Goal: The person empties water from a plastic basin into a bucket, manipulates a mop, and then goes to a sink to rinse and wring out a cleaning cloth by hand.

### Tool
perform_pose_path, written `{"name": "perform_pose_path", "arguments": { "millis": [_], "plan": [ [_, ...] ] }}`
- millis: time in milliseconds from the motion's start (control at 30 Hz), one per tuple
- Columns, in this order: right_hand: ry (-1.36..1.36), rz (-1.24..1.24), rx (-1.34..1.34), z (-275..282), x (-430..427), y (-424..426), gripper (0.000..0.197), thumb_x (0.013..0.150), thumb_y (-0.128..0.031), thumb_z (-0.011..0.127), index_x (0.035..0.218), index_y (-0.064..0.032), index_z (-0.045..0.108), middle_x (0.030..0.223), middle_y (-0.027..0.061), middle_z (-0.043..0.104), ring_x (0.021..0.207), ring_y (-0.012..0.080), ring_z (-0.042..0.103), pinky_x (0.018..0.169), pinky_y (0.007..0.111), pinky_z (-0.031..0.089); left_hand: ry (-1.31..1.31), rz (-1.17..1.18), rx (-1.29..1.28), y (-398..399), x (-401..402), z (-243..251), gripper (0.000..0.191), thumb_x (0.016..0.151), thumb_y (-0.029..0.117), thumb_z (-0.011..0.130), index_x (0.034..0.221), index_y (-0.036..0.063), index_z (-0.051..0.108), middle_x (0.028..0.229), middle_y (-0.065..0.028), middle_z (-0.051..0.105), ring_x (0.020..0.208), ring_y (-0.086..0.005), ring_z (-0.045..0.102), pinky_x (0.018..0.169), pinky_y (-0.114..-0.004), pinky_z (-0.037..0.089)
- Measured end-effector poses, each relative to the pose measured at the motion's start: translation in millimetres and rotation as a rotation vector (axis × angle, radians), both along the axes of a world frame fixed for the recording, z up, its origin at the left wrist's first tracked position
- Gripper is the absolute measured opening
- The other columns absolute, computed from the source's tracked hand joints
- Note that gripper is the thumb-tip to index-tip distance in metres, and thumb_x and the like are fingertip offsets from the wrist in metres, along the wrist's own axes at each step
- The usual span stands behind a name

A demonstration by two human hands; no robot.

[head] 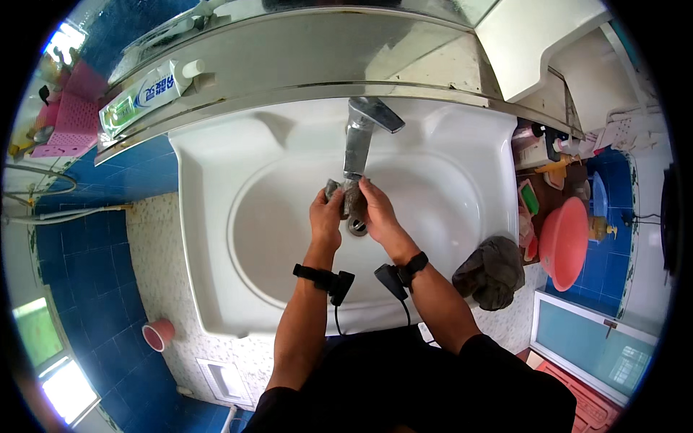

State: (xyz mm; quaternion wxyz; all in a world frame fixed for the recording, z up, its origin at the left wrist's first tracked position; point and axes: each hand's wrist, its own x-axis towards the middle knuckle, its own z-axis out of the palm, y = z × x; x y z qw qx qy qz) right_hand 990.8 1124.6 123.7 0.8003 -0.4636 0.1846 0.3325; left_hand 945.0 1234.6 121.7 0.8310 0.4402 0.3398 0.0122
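Observation:
A small wet, dark grey-brown cloth (354, 199) is stretched between my two hands, right under the spout of the chrome faucet (358, 143). My left hand (326, 216) grips its left end, thumb on top. On the other side my right hand (378, 208) has hold of the right part, with the thumb near the spout tip. Below the cloth shows the metal drain (357, 226) of the white washbasin (281, 227). Whether water is running is hard to make out. A crumpled dark grey cloth (490, 273) lies over the basin's front right corner.
On the ledge at back left lies a toothpaste tube (146, 97). A pink basin (564, 243) and several bottles stand right of the washbasin. A pink bucket (158, 334) and a squat toilet (224, 381) are on the floor at lower left. Mirror and cabinet (541, 38) border the back.

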Motion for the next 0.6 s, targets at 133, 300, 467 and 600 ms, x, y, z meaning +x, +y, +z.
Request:
{"name": "perform_pose_path", "arguments": {
  "millis": [133,300,467,600],
  "plan": [
    [0.006,0.045,0.027,3,-6,6,0.032,0.093,-0.035,0.056,0.109,-0.0075,0.057,0.099,0.0005,0.062,0.089,0.0118,0.06,0.078,0.029,0.049,0.078,0.16,-0.045,7,-7,5,0.023,0.096,0.022,0.051,0.104,0.002,0.058,0.09,-0.0029,0.061,0.08,-0.0106,0.058,0.072,-0.026,0.048],
    [0.076,-0.09,0.056,-10,-2,13,0.032,0.095,-0.037,0.052,0.099,-0.0064,0.056,0.087,0.0015,0.058,0.078,0.0129,0.058,0.067,0.029,0.049,-0.014,-0.019,0.598,-17,-3,25,0.025,0.094,0.027,0.055,0.095,0.0027,0.059,0.077,-0.0073,0.063,0.069,-0.0163,0.059,0.063,-0.031,0.048],
    [0.092,-0.045,0.044,-24,-26,24,0.035,0.097,-0.042,0.046,0.093,-0.0089,0.055,0.076,-0.0018,0.051,0.064,0.0118,0.048,0.054,0.029,0.04,-0.034,-0.195,1.266,-17,-1,27,0.027,0.092,0.029,0.056,0.087,0.0033,0.06,0.07,-0.0183,0.063,0.063,-0.0369,0.061,0.057,-0.041,0.048],
    [0.082,0.157,-0.194,28,-26,43,0.034,0.095,-0.045,0.049,0.086,-0.0125,0.055,0.064,-0.0045,0.045,0.056,0.0076,0.044,0.045,0.026,0.033,0.14,-0.149,1.089,29,7,7,0.03,0.092,0.03,0.055,0.084,0.0012,0.057,0.066,-0.0207,0.059,0.06,-0.0381,0.058,0.053,-0.042,0.043]
  ]
}}
